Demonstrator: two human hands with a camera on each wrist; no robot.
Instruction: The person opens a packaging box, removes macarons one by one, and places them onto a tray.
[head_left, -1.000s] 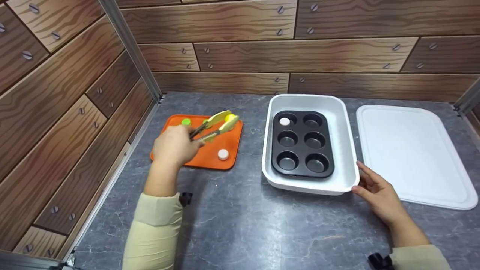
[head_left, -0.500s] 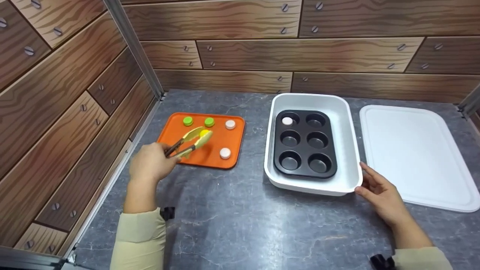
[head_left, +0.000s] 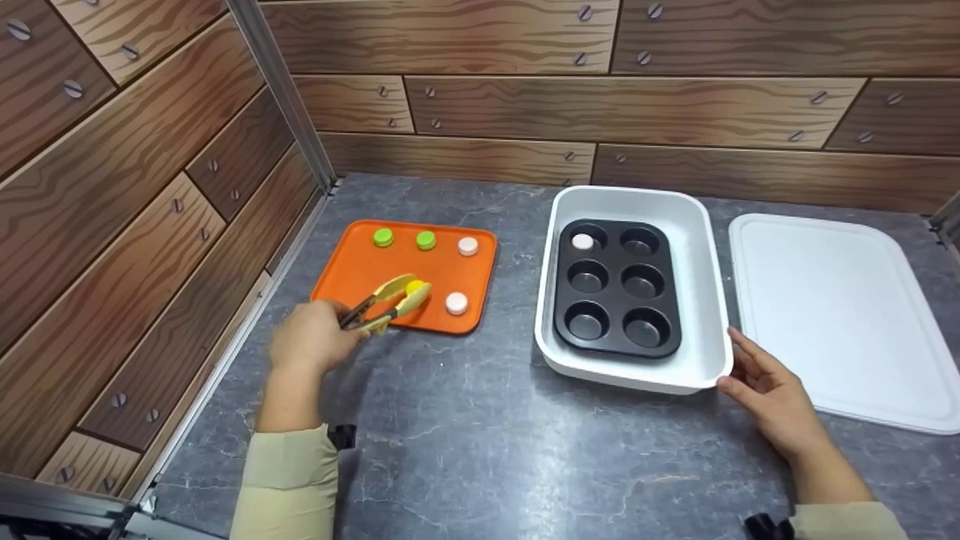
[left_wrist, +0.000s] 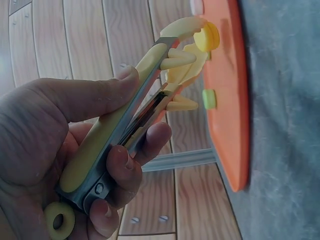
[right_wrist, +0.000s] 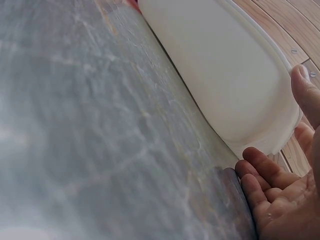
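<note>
My left hand (head_left: 313, 337) grips a pair of yellow-tipped kitchen tongs (left_wrist: 125, 115), thumb on one arm and fingers round the other. Between the tong tips is a round yellow disc (left_wrist: 206, 37), grooved at its edge like a macaron. They hang over the near part of an orange tray (head_left: 352, 262). Two green discs (head_left: 426, 240) and a white disc (head_left: 468, 246) sit along its far side; another white disc (head_left: 456, 303) lies near its right front corner. My right hand (head_left: 776, 405) touches the near right corner of a white bin (head_left: 637, 380), thumb at its rim.
Inside the bin lies a black muffin pan (head_left: 616, 300), a white disc (head_left: 582, 241) in its far left cup. A white lid (head_left: 840, 315) lies flat to the right. Wood-patterned walls (head_left: 480, 105) bound the table (head_left: 465, 450) at the back and left.
The tongs and yellow disc have moved left and nearer from the tray's far right corner, uncovering the white disc there. The right hand stays at the bin's corner.
</note>
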